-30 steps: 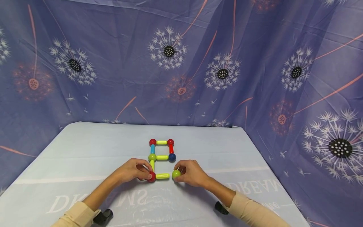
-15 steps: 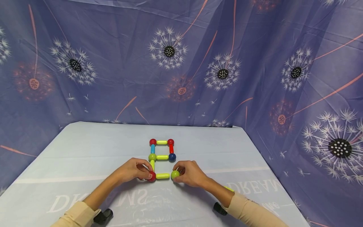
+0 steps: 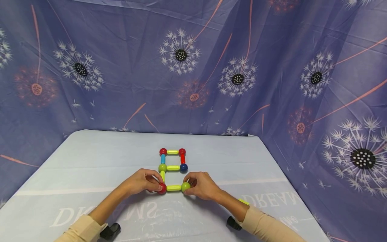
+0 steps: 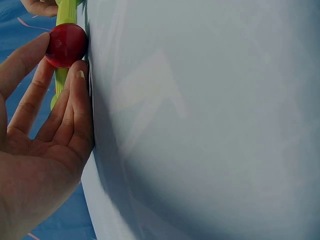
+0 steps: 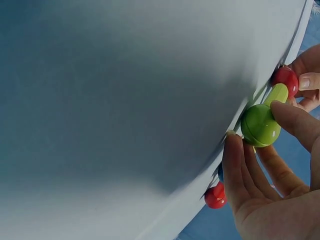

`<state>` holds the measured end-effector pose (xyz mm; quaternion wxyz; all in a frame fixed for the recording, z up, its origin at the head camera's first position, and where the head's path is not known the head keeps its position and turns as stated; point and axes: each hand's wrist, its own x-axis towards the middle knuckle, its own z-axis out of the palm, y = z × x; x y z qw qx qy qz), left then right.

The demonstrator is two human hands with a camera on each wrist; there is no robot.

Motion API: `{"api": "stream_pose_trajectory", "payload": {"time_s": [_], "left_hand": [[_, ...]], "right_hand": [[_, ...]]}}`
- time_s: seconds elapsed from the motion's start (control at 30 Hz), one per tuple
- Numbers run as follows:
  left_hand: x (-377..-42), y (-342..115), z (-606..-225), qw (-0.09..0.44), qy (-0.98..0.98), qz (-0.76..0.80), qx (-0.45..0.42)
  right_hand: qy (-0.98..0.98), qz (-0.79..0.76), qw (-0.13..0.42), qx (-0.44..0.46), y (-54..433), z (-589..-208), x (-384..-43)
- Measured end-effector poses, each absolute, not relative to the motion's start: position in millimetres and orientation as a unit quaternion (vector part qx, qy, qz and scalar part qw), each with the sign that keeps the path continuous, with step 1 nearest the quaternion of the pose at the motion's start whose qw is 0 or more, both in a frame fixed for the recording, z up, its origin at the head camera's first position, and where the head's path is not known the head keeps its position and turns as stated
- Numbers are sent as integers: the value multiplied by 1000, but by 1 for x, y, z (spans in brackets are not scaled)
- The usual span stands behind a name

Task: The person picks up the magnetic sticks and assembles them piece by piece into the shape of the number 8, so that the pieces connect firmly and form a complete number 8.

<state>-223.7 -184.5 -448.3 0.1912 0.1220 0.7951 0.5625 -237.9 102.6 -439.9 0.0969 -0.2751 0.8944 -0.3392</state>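
Observation:
Between thumb and fingers, my left hand point(image 3: 143, 181) grips a red ball point(image 4: 67, 45) at the near left corner of a ball-and-rod figure lying on the table. My right hand point(image 3: 203, 185) pinches a green ball point(image 5: 261, 125), which now touches the right end of a yellow-green rod point(image 3: 173, 188) running from the red ball. Another yellow-green rod point(image 3: 162, 175) leads back to a second green ball point(image 3: 162, 167). Behind it, a square is made of that ball, a dark blue ball point(image 3: 183, 167), two red balls point(image 3: 182, 152) and short rods.
A loose yellow-green rod point(image 3: 243, 201) lies partly hidden behind my right forearm. Black straps point(image 3: 110, 231) show below both wrists. The pale table point(image 3: 105, 151) ends at a purple dandelion-print cloth point(image 3: 127, 67) behind and on the sides.
My right hand has moved a little left, bringing the green ball against the rod's end and closing the small gap. The left hand has stayed on the red ball.

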Motion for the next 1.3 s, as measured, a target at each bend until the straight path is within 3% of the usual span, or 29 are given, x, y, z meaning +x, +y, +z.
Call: {"api": "stream_pose_trajectory", "payload": {"time_s": [1.3], "left_hand": [[-223, -185, -448, 189, 794, 564, 125]], "right_hand": [[898, -328, 109, -274, 108, -435, -240]]}}
